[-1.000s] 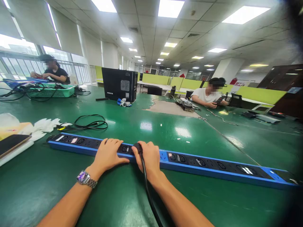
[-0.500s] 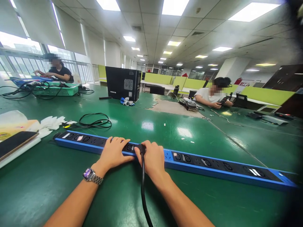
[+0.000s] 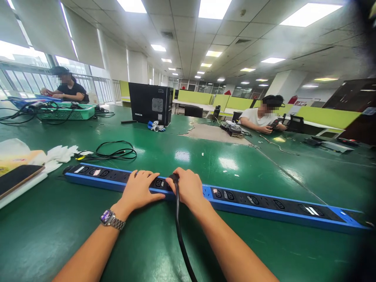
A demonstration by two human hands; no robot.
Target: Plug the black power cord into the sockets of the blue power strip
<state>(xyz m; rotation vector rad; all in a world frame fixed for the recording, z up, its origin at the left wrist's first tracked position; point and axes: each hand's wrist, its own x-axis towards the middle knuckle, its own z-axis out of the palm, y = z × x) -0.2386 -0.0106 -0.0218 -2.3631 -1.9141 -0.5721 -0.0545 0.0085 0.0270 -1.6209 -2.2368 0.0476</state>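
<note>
A long blue power strip [image 3: 241, 209] with a black socket face lies across the green table in front of me. My left hand [image 3: 142, 188] straddles it left of the middle, fingers over the far edge and thumb along the near side, gripping it. Just to the right, my right hand [image 3: 188, 186] pinches a black plug [image 3: 174, 178] at the strip's socket face. How far the plug sits in a socket is hidden by my fingers. From the plug a thick black cord [image 3: 180, 235] runs down toward me. One socket [image 3: 159, 183] shows between my hands.
A coiled black cable [image 3: 117, 150] lies beyond the strip's left end. At left are a phone [image 3: 19, 178] and white gloves [image 3: 60, 153]. Farther back stand a black computer case [image 3: 148, 102] and a green basket [image 3: 69, 113] with cables. Two people sit across the table.
The plug and my right hand have risen slightly relative to the strip. My left hand keeps its place on the strip. The whole view has shifted a little.
</note>
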